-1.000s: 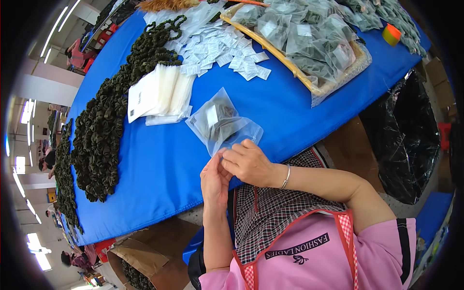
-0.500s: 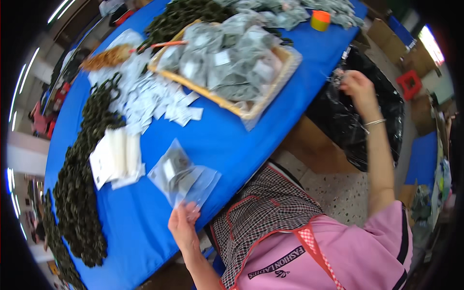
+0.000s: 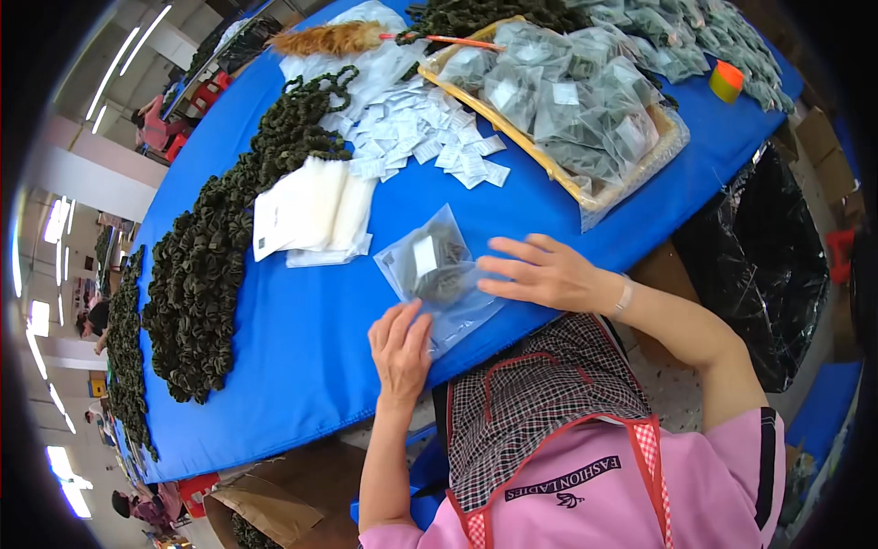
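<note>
A clear plastic bag [image 3: 471,309] lies on the blue-covered table in front of me. Inside it are a dark green, bunched fabric item [image 3: 448,279] and a small white packet [image 3: 425,255]. My left hand [image 3: 401,352] is at the bag's near left edge, fingers bent and closed on the plastic; what lies under the fingertips is hidden. From the right, my right hand [image 3: 547,274] reaches over the bag's right side, palm down with its fingers spread and apart. Nothing shows in that hand.
A yellow-rimmed basket [image 3: 512,112] is heaped with filled bags. White packets [image 3: 421,133] lie scattered beside a stack of empty bags [image 3: 306,210]. Dark green items [image 3: 197,293] are piled at left. A tape roll [image 3: 726,80] sits far right; a black plastic bag [image 3: 764,265] stands off the table.
My right hand has come back from the black plastic bag at the right to the clear bag. The clear bag now lies flatter, and my left hand has shifted along its edge. The view has turned.
</note>
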Demonstrator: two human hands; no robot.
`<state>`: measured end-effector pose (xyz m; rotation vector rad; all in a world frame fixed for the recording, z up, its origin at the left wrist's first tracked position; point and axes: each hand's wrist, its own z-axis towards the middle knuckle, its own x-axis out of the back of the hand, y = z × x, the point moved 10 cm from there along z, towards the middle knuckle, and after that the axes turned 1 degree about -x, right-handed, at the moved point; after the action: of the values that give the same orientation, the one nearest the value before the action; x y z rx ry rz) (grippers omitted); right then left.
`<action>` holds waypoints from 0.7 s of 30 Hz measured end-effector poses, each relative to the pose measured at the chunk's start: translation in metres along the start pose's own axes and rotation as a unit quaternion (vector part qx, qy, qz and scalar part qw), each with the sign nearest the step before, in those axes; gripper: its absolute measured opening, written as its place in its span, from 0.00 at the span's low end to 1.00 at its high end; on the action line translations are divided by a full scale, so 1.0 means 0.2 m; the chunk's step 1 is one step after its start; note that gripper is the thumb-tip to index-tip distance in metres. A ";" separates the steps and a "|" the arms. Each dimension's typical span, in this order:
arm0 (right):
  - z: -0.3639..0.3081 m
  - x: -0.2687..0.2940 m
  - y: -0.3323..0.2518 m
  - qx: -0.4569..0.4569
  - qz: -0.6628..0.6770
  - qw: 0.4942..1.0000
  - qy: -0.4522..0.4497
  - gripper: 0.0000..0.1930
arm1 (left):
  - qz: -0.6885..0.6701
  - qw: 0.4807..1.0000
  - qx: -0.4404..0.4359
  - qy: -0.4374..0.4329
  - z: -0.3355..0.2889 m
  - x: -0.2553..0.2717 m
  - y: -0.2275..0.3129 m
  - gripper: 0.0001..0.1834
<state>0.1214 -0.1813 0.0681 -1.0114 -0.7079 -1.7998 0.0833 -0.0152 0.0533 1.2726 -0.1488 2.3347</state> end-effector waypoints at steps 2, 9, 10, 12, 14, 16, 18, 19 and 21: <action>0.11 -0.01 -0.04 0.050 0.068 0.996 0.026 0.10 | -0.043 0.998 0.016 0.030 -0.01 0.02 -0.01 0.13; 0.10 -0.02 -0.01 -0.109 0.372 0.911 0.138 0.06 | -0.235 0.917 0.322 0.016 -0.17 -0.07 -0.16 0.09; 0.09 -0.05 0.00 -0.151 0.405 0.890 0.146 0.06 | -0.226 0.916 0.332 0.012 -0.17 -0.08 -0.16 0.10; 0.02 -0.15 0.09 -0.302 0.412 0.845 0.159 0.08 | -0.214 0.908 0.360 -0.001 -0.18 -0.09 -0.15 0.12; -0.05 -0.24 0.14 -0.411 0.409 0.802 0.145 0.10 | -0.213 0.910 0.355 0.006 -0.16 -0.09 -0.11 0.14; -0.08 -0.23 0.15 -0.444 0.377 0.795 0.171 0.13 | -0.213 0.901 0.377 0.006 -0.16 -0.09 -0.11 0.15; -0.11 -0.23 0.15 -0.464 0.348 0.796 0.172 0.13 | -0.221 0.882 0.415 -0.008 -0.18 -0.12 -0.13 0.16; -0.11 -0.23 0.14 -0.468 0.337 0.799 0.171 0.14 | -0.216 0.881 0.420 -0.011 -0.17 -0.12 -0.12 0.16; -0.12 -0.21 0.14 -0.481 0.259 0.824 0.151 0.13 | -0.225 0.868 0.443 -0.015 -0.17 -0.14 -0.13 0.17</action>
<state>0.1496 -0.1929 0.0204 -1.3186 0.7319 -1.7180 0.0811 0.0083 0.0075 1.4971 1.2114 1.9739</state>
